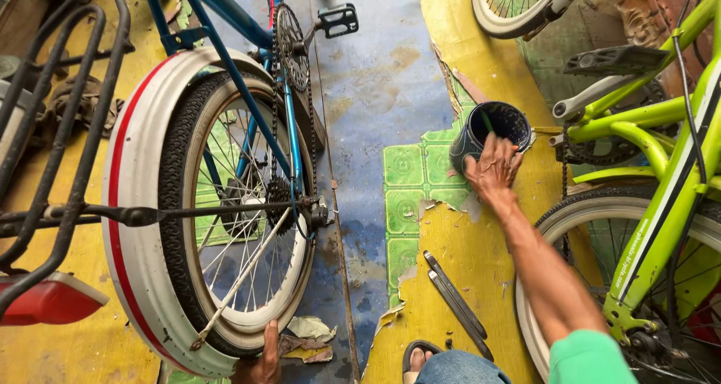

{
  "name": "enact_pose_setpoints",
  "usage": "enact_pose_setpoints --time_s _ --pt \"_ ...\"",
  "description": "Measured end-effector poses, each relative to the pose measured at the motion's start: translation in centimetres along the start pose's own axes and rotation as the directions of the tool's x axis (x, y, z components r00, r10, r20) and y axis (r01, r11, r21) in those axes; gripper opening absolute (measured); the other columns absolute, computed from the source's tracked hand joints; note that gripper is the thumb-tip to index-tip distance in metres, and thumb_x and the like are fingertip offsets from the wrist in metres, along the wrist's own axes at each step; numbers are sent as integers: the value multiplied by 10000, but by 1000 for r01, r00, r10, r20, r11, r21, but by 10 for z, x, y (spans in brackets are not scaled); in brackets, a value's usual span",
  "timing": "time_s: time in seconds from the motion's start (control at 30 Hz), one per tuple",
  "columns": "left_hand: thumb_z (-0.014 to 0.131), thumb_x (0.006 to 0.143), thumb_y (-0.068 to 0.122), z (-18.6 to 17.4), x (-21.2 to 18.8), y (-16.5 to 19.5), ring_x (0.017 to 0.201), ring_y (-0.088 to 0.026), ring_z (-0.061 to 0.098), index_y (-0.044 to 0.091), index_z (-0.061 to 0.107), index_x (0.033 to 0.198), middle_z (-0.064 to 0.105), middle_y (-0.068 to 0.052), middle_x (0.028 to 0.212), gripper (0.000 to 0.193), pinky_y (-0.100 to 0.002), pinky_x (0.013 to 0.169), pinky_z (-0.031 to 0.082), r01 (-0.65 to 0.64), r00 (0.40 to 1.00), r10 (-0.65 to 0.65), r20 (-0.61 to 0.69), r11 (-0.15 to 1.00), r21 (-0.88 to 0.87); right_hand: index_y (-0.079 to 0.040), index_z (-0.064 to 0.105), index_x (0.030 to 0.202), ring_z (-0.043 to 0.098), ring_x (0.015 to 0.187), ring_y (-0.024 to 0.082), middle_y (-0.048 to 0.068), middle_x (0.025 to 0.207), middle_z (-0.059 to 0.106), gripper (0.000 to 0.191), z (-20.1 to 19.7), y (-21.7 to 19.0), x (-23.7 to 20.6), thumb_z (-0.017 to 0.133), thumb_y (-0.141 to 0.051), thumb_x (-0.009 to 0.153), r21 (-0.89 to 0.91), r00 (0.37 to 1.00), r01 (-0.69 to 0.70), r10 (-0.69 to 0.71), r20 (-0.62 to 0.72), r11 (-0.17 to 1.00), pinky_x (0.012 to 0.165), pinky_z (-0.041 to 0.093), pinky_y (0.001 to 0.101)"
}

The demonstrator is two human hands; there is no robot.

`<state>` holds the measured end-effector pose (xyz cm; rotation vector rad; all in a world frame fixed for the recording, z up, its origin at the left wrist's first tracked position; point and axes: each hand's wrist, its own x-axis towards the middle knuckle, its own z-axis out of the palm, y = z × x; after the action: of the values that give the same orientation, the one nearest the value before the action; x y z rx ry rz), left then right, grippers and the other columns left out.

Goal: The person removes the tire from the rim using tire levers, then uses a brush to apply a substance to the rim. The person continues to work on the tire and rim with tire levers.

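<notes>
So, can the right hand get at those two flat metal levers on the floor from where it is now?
Probably yes: the right hand is at the dark pot, and the levers lie uncovered on the floor just below that arm.

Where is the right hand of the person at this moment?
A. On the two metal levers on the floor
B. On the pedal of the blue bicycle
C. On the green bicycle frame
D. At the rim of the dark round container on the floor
D: the right hand rests at the rim of the dark container, its fingers reaching into the opening.
</notes>
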<state>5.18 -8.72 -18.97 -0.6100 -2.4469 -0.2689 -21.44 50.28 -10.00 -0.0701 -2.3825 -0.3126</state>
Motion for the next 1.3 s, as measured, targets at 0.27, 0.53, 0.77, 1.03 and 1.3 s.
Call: enact_pose_setpoints --time_s 0.27,0.53,0.77,1.03,1.3 --pt "733 843 -75 20 -3 -17 1021 -209 705 -85 617 1270 705 -211 1239 442 -288 912 550 -684 688 679 257 487 543 -94 761 1041 692 950 303 145 999 751 280 -34 -20 4 692 -319 888 272 691 -165 -86 717 948 899 473 542" --pt "679 881 11 31 -4 42 1032 -137 755 10 660 1203 744 -123 1188 322 -302 898 587 521 806 -587 81 637 -568 -86 738 1164 748 961 374 231 1043 737 338 -12 -7 56 550 -324 1012 218 596 -368 49 802 904 848 600 525" --pt "802 734 -86 21 22 70 945 -194 724 -76 685 1090 752 -174 1102 376 -313 832 575 736 481 -868 124 322 -596 -126 696 1195 702 1066 419 223 1149 733 436 25 -39 50 702 -412 865 158 424 -29 -131 896 987 874 568 554" --pt "788 696 -93 35 1 63 1031 -166 687 16 557 1269 674 -95 1228 627 -325 837 577 721 466 -871 152 275 -636 -17 732 1145 742 1010 421 258 1119 760 501 20 -48 66 699 -447 891 30 388 -179 42 921 983 836 599 527" --pt "832 721 48 43 -1 75 950 -198 734 -55 611 1174 746 -124 1111 514 -319 787 617 765 372 -897 240 149 -627 36 716 1152 780 984 418 274 1123 794 508 29 -13 83 568 -412 962 87 51 -947 -121 991 308 776 600 518"
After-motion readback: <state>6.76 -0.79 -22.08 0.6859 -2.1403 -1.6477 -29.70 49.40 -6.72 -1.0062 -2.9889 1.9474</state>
